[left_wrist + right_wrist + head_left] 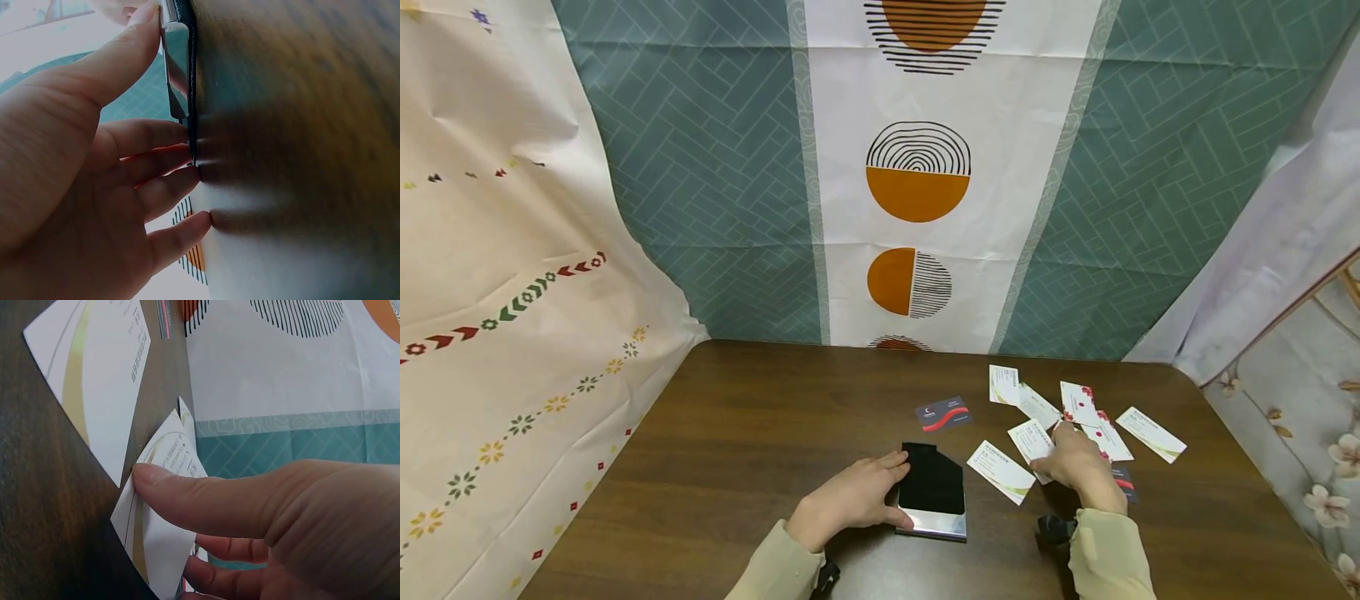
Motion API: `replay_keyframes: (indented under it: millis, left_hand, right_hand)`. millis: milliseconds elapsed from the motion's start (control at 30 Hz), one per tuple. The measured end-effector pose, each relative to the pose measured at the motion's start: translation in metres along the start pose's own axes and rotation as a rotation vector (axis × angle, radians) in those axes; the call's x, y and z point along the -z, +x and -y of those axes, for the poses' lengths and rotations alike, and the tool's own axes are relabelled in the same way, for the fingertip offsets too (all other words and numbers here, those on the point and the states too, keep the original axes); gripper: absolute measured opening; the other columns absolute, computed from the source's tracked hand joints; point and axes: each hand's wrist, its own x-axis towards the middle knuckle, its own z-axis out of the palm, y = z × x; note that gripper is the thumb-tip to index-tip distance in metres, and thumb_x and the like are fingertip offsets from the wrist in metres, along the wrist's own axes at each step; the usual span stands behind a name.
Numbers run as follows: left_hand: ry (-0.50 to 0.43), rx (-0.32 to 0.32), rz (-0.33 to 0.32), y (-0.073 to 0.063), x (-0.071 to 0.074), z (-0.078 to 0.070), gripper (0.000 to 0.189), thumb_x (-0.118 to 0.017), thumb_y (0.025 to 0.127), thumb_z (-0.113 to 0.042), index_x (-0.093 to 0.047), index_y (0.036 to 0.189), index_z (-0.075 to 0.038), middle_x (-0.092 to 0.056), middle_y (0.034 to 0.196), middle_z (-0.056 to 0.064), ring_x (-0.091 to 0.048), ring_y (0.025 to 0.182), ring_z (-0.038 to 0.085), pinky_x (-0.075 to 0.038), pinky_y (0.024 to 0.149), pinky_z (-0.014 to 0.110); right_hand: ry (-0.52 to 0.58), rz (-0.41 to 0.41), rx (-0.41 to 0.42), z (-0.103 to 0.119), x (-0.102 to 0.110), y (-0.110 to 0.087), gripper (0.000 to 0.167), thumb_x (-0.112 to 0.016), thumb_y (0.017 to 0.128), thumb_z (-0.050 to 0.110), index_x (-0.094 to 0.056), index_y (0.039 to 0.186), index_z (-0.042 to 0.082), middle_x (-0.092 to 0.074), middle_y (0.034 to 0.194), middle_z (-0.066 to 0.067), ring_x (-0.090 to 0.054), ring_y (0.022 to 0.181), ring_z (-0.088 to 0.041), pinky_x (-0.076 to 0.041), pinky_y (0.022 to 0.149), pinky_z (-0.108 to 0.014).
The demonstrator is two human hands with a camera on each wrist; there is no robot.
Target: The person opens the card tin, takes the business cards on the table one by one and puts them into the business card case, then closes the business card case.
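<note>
A business card case (931, 492) lies on the table with its black-lined lid folded back and a shiny metal front part. My left hand (857, 498) rests along its left side, thumb on the metal and fingertips at the lid's edge. In the left wrist view the fingers of my left hand (125, 181) are spread and nearly straight, some tips on the tabletop. My right hand (1078, 467) is among the scattered cards and pinches a white business card (165, 519) with a gold curve, thumb on its printed face. Its other fingers are partly hidden behind the card.
Another white card (1002, 472) lies between case and right hand. A dark blue card (943, 413) with a red stripe is behind the case. Red-flowered cards (1078, 402) overlap beyond the right hand, and a white card (1152, 434) lies farther right. Patterned cloth (917, 167) hangs behind the table.
</note>
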Motion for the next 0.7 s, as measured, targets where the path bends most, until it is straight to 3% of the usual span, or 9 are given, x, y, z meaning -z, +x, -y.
replay_keyframes:
  millis: [167, 433, 700]
  left_hand:
    - [-0.002, -0.003, -0.004, 0.000, 0.000, 0.001, 0.086, -0.069, 0.080, -0.061, -0.049, 0.144, -0.009, -0.037, 0.154, 0.005, -0.037, 0.139, 0.023, -0.032, 0.111, 0.041]
    - [-0.005, -0.015, -0.001, 0.000, -0.001, 0.000, 0.086, -0.068, 0.080, -0.062, -0.049, 0.145, -0.009, -0.037, 0.154, 0.005, -0.037, 0.139, 0.023, -0.033, 0.111, 0.041]
    - [0.001, -0.012, -0.002, 0.000, -0.001, 0.002, 0.086, -0.068, 0.080, -0.063, -0.049, 0.145, -0.009, -0.037, 0.154, 0.005, -0.037, 0.139, 0.022, -0.033, 0.111, 0.040]
  right_hand:
    - [0.029, -0.011, -0.020, 0.001, 0.003, -0.002, 0.038, -0.079, 0.077, 0.022, -0.054, 0.094, -0.002, -0.057, 0.080, -0.011, -0.054, 0.076, -0.031, -0.044, 0.065, -0.048]
    - [0.097, -0.133, 0.091, 0.002, 0.010, -0.006, 0.008, -0.067, 0.082, 0.008, -0.064, 0.086, 0.001, -0.057, 0.074, -0.004, -0.052, 0.070, -0.025, -0.041, 0.059, -0.037]
    - [0.143, -0.196, 0.143, 0.015, 0.021, -0.014, 0.005, -0.068, 0.087, 0.010, -0.069, 0.084, 0.006, -0.063, 0.075, -0.003, -0.052, 0.068, -0.020, -0.040, 0.058, -0.035]
